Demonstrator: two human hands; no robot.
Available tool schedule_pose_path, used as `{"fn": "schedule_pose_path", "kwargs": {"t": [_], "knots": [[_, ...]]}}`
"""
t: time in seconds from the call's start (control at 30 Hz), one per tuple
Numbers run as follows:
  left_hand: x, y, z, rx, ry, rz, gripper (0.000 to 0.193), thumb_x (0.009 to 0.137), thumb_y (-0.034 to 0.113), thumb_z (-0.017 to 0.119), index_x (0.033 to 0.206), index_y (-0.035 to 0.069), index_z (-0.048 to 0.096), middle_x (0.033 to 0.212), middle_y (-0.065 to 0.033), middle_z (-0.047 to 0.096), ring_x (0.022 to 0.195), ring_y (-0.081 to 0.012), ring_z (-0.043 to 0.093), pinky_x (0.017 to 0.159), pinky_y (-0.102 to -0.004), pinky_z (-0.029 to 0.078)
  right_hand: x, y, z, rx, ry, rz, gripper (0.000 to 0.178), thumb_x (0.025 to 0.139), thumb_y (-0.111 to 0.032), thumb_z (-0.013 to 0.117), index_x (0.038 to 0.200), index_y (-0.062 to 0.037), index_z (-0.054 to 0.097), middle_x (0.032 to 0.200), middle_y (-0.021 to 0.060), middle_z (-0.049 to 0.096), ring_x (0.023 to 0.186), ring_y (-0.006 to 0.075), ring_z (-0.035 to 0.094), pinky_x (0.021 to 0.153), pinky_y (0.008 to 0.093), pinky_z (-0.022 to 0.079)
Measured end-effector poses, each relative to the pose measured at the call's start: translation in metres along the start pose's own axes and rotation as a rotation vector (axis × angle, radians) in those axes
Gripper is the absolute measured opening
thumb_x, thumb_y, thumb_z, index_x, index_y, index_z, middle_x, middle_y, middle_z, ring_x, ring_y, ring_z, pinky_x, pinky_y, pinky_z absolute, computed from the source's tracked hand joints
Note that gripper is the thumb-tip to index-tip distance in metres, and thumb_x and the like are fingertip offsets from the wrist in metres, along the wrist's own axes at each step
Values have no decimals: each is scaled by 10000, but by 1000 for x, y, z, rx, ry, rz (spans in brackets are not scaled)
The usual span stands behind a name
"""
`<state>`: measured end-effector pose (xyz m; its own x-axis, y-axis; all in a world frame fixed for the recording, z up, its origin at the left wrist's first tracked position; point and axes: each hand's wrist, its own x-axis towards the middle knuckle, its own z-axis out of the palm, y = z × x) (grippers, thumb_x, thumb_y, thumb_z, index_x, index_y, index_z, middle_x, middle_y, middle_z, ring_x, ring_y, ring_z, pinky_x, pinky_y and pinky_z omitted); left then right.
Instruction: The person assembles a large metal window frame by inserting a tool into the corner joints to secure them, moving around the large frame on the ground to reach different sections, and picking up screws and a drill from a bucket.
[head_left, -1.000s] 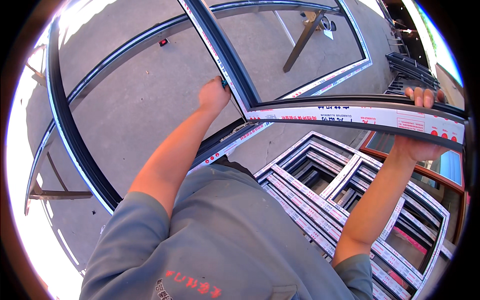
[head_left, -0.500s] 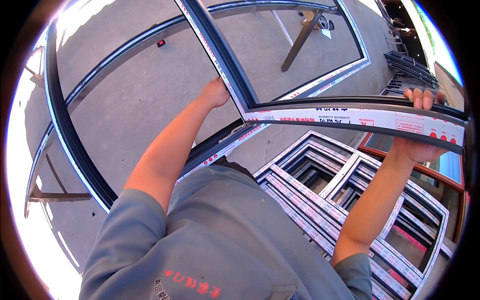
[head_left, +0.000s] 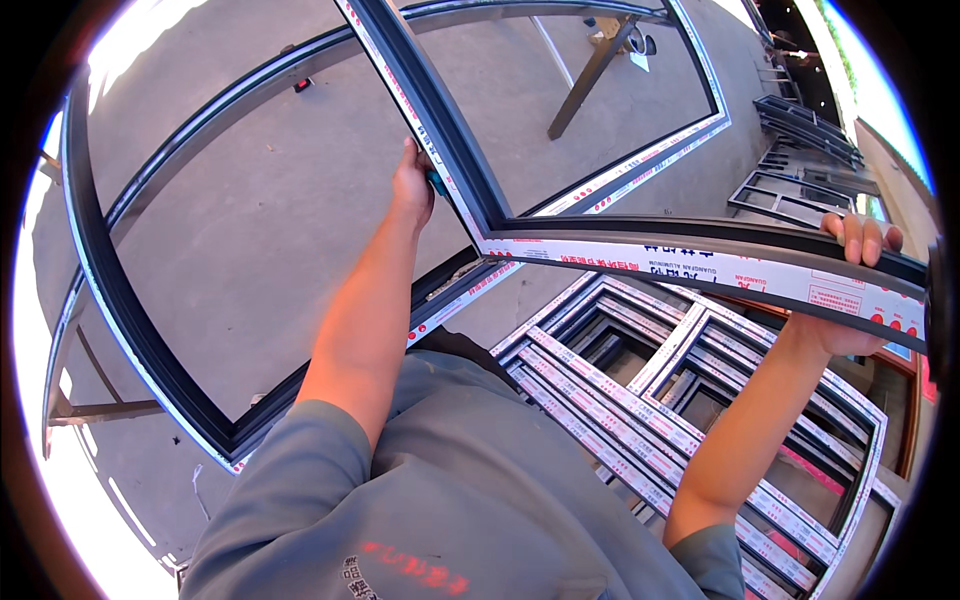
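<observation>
A dark window frame with white printed protective film on its sides stands tilted up in front of me. My right hand wraps round its lower bar near the right end, fingers over the top and palm below. My left hand is closed beside the frame's other bar, thumb pointing up along it. A small teal thing shows between this hand and the bar; most of it is hidden, so its kind does not show. Below lies a larger dark frame, resting on metal supports.
Several film-wrapped frames lie stacked at my right. More dark frames lie on the floor at the far right. A slanting metal leg stands beyond the tilted frame. A small red and black object is at the far left.
My left hand has moved up and slightly left along the bar, and its thumb and the teal thing now show. The tilted frame's right end has dropped slightly, with my right hand still on it.
</observation>
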<state>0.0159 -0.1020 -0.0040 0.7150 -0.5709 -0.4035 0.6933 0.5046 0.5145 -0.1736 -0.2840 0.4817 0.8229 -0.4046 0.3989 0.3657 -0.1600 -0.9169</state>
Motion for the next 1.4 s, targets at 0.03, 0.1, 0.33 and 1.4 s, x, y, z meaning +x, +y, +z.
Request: {"fn": "schedule_pose_path", "kwargs": {"t": [0.03,0.1,0.33,1.4], "knots": [[13,-11,-27,-145,-150,-7,560,1076,470,322,996,32,662,960,-85,673,904,-209,583,911,-372,444,4,-3,3,-2,1,10,759,727,-597,726,1242,-59,578,947,15,555,890,155,535,972,355,351],[21,-24,-41,-234,-220,62,495,1072,417,362,971,33,656,908,-63,675,838,-187,598,818,-363,471,6,-4,4,22,4,33,733,728,-576,722,1229,-58,589,939,16,550,884,157,535,975,357,355],[-14,-2,8,306,180,105,238,999,223,546,1075,12,625,919,-73,668,825,-164,605,766,-330,486,3,-1,2,36,-38,32,748,782,-633,654,1242,-48,581,961,34,576,897,166,542,960,369,354],[-39,24,-32,1440,-259,524,386,1026,331,492,1184,-20,526,1177,-222,555,1093,-413,552,934,-453,467,3,1,2,32,-19,1,863,803,-757,592,1240,-13,562,956,69,597,905,180,568,983,407,325]]}}
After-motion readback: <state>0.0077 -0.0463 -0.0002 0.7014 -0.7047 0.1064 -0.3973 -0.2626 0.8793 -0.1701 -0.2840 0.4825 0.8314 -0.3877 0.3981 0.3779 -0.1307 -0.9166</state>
